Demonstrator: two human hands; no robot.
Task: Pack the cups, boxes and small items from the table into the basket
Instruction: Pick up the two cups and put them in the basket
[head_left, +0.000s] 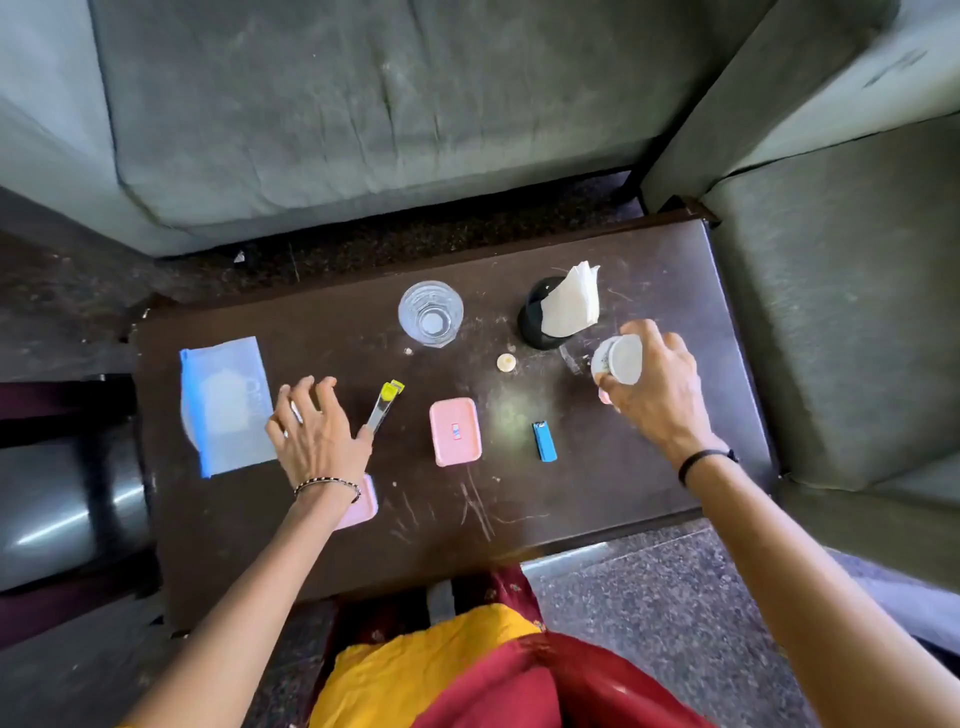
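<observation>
On the dark wooden table (597, 483) my right hand (657, 384) grips a small white cup (621, 359) near the right end. My left hand (317, 431) hovers with spread, relaxed fingers between a blue zip pouch (226, 405) and a yellow-tipped cutter (384, 410), holding nothing. A pink lidded box (454, 431) lies in the middle. A second pink box (361, 506) is partly hidden under my left wrist. A blue lighter (544, 441), a clear glass (431, 313) and a small cream cap (505, 362) stand apart. No basket is in view.
A black holder with white napkins (558, 306) stands just left of my right hand. Grey sofas (363, 104) border the table at the back and right. A shiny metal object (62, 509) sits on the floor at left.
</observation>
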